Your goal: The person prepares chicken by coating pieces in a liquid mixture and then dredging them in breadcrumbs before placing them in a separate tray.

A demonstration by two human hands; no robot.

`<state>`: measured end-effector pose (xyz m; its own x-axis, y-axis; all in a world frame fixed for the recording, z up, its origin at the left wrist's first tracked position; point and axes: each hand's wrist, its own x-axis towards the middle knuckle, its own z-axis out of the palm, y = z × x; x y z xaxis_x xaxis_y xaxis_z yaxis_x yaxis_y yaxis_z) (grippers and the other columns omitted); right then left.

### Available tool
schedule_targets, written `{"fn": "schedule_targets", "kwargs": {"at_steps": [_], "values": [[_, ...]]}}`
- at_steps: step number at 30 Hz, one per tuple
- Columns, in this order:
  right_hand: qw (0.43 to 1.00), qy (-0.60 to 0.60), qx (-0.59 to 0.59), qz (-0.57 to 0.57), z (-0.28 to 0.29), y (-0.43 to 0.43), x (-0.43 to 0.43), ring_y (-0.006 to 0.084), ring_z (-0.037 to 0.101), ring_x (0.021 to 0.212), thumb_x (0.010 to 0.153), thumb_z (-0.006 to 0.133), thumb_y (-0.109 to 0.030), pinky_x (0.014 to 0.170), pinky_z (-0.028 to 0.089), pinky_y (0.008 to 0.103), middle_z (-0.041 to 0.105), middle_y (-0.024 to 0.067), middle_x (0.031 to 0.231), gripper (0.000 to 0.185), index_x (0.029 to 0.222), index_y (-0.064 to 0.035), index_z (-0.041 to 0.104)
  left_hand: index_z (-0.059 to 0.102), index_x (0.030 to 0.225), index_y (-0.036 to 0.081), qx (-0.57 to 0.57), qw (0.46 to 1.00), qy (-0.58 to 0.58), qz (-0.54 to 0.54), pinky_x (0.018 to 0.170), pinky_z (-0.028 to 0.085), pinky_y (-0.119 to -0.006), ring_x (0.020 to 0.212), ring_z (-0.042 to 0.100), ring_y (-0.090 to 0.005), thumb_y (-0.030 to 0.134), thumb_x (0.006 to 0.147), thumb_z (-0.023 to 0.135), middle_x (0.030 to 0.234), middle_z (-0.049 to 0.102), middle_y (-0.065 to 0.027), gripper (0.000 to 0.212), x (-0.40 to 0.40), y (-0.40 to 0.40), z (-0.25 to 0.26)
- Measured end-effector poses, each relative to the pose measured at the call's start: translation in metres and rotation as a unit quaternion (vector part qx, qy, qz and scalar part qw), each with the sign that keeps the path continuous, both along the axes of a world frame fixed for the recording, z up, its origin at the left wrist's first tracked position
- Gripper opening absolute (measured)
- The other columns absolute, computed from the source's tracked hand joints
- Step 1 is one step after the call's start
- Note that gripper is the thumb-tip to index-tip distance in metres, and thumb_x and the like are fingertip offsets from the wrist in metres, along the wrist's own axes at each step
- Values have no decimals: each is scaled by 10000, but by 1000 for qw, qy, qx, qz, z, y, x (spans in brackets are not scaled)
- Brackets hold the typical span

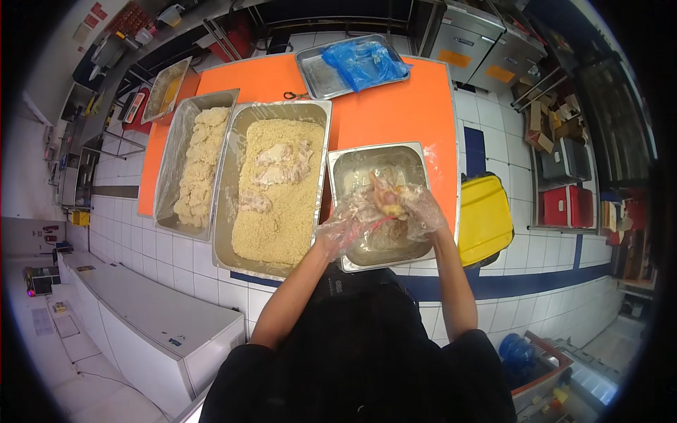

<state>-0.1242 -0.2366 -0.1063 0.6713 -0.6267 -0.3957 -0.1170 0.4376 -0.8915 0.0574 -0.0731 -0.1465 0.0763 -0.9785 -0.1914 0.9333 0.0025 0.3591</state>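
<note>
Both my hands wear clear plastic gloves smeared with batter. Between them, over a steel pan [346, 169] of thin, pale liquid, is a raw chicken piece [386, 196]. My left hand [346, 226] grips it from the left, and my right hand [424, 210] has its other side. A narrow red strip [382, 222] shows by the left fingers; what it is I cannot tell. To the left stands a deep steel pan [225, 211] of crumb coating [280, 227], with several pale wet chicken pieces [280, 174] lying on top.
Farther left, a plastic-lined pan [169, 174] holds coated pieces [201, 169]. Behind it sits a pan with yellowish residue [153, 100]. A metal tray [312, 69] bearing a blue plastic bag [362, 63] rests at the orange table's [391, 119] far side. A yellow lid [484, 219] is right.
</note>
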Motion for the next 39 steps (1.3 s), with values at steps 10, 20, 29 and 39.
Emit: {"fn": "schedule_targets", "kwargs": {"at_steps": [10,20,29,39], "values": [[978,131,-132,96,29,-6,3,156,642,914,829,754,-156,801,538,316,691,68,1034,374,1155,-5,652,556,1294,13,126,990,64,21,1052,525,-401,1138,634,-239,244,1022,585,1336,580,-172,359,-12,-31,-1],[831,309,-454,87,-31,-43,61,350,682,912,774,769,-219,824,544,428,697,214,947,373,1064,-2,680,527,1412,91,283,943,-168,54,1096,386,-371,1310,496,-231,302,1023,590,1429,547,-74,447,-14,-8,0],[776,147,-589,172,-155,3,106,432,637,983,789,651,-81,900,509,483,672,260,1018,248,1013,20,680,510,1394,-5,270,745,-593,145,1063,413,-379,1226,553,-296,323,1052,490,1362,569,-197,474,-7,-8,57],[713,178,-645,209,-106,25,14,377,655,1045,809,688,-135,951,504,462,693,224,1018,320,1088,16,644,537,1357,-34,149,796,-568,145,1048,435,-319,1173,577,-187,100,1016,558,1296,617,-113,368,13,-1,19]]}}
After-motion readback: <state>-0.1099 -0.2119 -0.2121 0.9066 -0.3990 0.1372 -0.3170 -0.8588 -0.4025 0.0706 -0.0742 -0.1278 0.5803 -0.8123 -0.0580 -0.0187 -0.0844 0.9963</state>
